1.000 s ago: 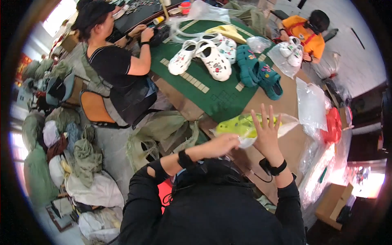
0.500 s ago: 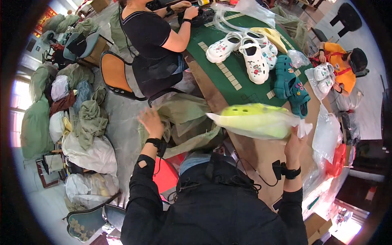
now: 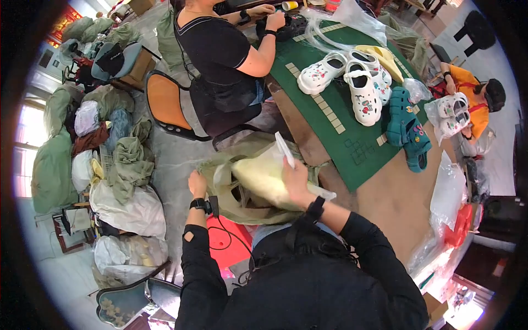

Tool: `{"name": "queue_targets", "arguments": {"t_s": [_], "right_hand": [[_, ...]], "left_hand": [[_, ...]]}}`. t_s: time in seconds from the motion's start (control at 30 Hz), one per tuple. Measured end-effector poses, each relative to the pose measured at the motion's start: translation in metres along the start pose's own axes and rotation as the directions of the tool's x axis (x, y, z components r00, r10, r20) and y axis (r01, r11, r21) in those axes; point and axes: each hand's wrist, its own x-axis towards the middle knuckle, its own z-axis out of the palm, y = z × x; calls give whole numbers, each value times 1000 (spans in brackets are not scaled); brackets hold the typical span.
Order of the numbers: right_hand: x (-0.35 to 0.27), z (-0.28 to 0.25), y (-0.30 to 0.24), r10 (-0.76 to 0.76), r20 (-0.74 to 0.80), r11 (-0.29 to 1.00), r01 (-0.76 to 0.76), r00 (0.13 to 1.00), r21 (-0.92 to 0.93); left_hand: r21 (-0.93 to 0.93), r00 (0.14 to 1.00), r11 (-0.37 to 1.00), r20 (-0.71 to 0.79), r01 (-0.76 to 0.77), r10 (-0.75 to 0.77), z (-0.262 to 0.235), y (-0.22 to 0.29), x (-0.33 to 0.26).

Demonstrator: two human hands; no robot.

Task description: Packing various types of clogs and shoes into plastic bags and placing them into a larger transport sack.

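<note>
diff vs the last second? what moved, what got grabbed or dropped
The bagged yellow-green clogs went from the table edge, lifted up in the right hand, then down and left into the olive sack beside the table. The left hand let go of the bag and now grips the sack's rim, holding it open. The white clogs and teal clogs on the green mat stayed put.

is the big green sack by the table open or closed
Open. The left hand holds the green sack's rim apart, and the right hand lowers a clear bag of yellow shoes into its mouth.
</note>
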Motion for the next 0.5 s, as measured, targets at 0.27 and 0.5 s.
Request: {"name": "queue_targets", "arguments": {"t_s": [0.27, 0.5], "right_hand": [[3, 28, 76, 10, 777, 388, 714, 630, -583], [21, -7, 127, 213, 866, 709, 539, 452, -455]], "left_hand": [[-539, 980, 837, 200, 93, 20, 2, 3, 5], [-686, 937, 643, 309, 340, -166, 9, -18, 7]]}}
